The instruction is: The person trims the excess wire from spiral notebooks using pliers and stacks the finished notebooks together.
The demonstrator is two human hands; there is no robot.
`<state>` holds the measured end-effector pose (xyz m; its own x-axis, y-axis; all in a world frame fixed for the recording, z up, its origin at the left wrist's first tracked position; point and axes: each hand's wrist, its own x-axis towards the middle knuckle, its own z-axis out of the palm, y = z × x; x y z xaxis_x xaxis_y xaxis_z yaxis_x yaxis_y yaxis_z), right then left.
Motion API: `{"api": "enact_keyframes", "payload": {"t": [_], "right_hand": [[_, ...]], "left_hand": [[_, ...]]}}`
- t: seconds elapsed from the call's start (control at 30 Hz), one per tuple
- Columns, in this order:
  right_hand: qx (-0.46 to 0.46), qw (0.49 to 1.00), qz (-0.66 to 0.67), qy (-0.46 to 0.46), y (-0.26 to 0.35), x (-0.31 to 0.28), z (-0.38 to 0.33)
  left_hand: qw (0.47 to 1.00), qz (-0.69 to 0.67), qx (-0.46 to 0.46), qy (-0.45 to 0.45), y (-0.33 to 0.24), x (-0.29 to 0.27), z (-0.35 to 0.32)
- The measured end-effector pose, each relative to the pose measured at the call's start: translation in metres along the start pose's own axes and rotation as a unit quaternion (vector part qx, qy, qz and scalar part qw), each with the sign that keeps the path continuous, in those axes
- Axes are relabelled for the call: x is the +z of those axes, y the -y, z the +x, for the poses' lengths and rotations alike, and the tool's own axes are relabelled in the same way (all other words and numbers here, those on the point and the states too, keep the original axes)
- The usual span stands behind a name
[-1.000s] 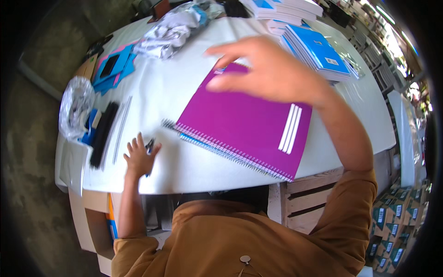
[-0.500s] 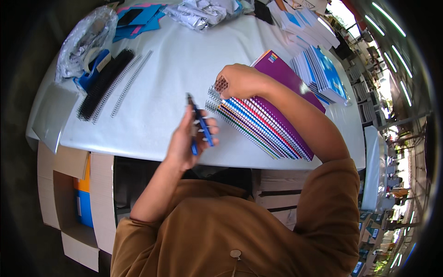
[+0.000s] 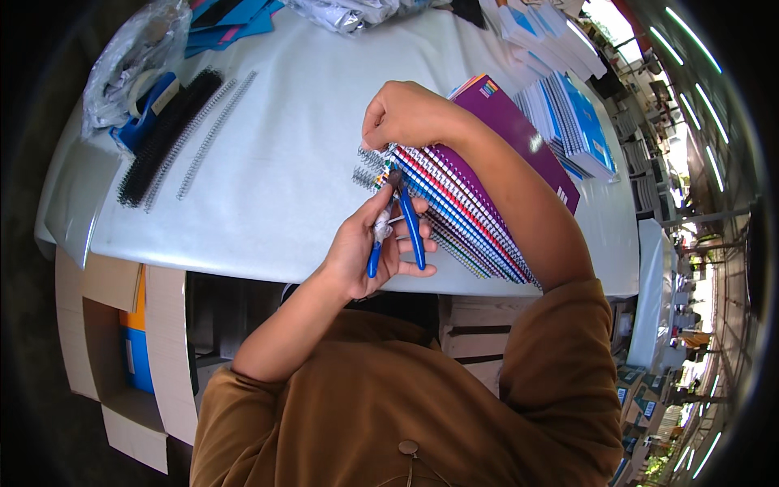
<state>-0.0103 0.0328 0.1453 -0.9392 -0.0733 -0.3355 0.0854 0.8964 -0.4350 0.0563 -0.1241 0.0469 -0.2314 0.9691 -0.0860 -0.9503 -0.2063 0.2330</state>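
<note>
- Since half a second ago: blue-handled pliers [image 3: 403, 223] raised to coil ends.
- Left hand [image 3: 363, 247] gripping pliers.
- Right hand [image 3: 403, 115] clamped on fanned spiral notebooks [image 3: 475, 191], white tabletop [image 3: 284, 162].

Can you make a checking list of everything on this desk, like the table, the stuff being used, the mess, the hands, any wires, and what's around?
Surface: white table, mostly bare in the middle.
Job's things: stack of spiral notebooks, purple one on top; blue-handled pliers at the spiral's end.
Clutter: black binding coils, loose wire coils, clear plastic bag, blue notebooks.
Grippers: left hand holds the pliers; right hand presses on the stack.
Cables: nothing seen.
Surroundings: cardboard boxes under the table.
</note>
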Motion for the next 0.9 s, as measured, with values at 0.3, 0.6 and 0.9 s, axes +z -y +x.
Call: {"api": "enact_keyframes", "payload": {"t": [0.3, 0.6, 0.9], "right_hand": [[-0.02, 0.999, 0.022, -0.017, -0.004, -0.001, 0.0], [0.008, 1.0, 0.024, -0.009, -0.002, -0.004, -0.001], [-0.01, 0.998, 0.056, 0.003, -0.004, -0.005, 0.0]], "left_hand": [[0.998, 0.048, -0.029, -0.042, -0.011, -0.002, -0.006], [0.992, 0.111, -0.019, -0.056, -0.022, 0.004, -0.01], [0.992, 0.076, -0.052, -0.089, -0.028, 0.0, -0.004]]}}
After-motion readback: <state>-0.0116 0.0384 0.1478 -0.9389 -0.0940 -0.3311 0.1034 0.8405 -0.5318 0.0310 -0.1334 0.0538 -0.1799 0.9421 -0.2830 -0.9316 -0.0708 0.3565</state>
